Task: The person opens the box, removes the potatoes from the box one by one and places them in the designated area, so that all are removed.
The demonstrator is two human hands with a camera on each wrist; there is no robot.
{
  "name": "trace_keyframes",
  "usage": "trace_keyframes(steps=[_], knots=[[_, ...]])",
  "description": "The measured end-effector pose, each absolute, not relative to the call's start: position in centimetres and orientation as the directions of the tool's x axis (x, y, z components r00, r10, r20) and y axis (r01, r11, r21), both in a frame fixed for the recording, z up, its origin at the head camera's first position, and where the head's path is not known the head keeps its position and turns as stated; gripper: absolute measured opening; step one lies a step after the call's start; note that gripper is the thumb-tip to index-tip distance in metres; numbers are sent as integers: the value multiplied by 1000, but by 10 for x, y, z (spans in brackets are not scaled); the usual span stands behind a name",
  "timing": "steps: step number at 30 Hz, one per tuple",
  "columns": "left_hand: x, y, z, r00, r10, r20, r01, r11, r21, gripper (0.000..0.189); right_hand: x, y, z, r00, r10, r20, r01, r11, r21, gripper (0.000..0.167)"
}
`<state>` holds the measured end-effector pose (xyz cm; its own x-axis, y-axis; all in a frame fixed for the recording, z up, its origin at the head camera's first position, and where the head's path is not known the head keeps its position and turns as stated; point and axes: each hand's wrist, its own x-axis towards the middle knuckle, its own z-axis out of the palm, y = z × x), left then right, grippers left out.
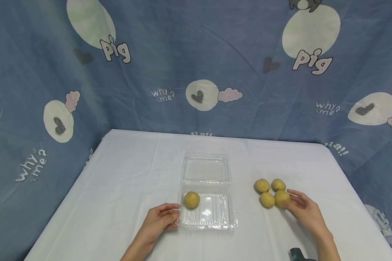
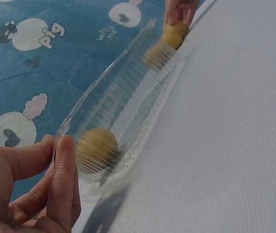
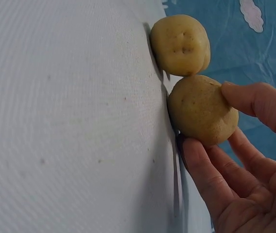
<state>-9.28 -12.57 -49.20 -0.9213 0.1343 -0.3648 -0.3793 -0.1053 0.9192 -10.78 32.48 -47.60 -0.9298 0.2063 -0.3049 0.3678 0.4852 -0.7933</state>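
Observation:
A clear plastic clamshell box [image 1: 215, 225] lies with its lid [image 1: 205, 168] folded back on the white table. In its left part sits one potato [image 1: 191, 200]. My left hand [image 1: 161, 222] pinches the box's left rim between thumb and fingers, as the left wrist view shows. To the right, several potatoes lie in a close group, among them one at the back left [image 1: 262, 185]. With thumb and fingertips my right hand [image 1: 305, 210] grips the group's front right potato [image 3: 203, 110], which lies against its neighbour [image 3: 181, 44] in the right wrist view.
A white cloth [image 1: 130, 174] covers the table. Behind it hangs a blue printed curtain [image 1: 170, 65], which also runs along both sides. A dark green object [image 1: 296, 254] shows at the front edge near my right forearm.

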Motion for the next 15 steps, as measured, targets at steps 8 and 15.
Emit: trace_keyframes(steps=[8,15], knots=[[-92,-125,-491,-922,129,-366,-379,-101,920,39,-107,325,-477,-932,204,-298,361,493,-792,89],[-92,-124,-491,-924,120,-364,-376,-99,921,38,-106,325,-477,-926,216,-310,378,490,-786,89]])
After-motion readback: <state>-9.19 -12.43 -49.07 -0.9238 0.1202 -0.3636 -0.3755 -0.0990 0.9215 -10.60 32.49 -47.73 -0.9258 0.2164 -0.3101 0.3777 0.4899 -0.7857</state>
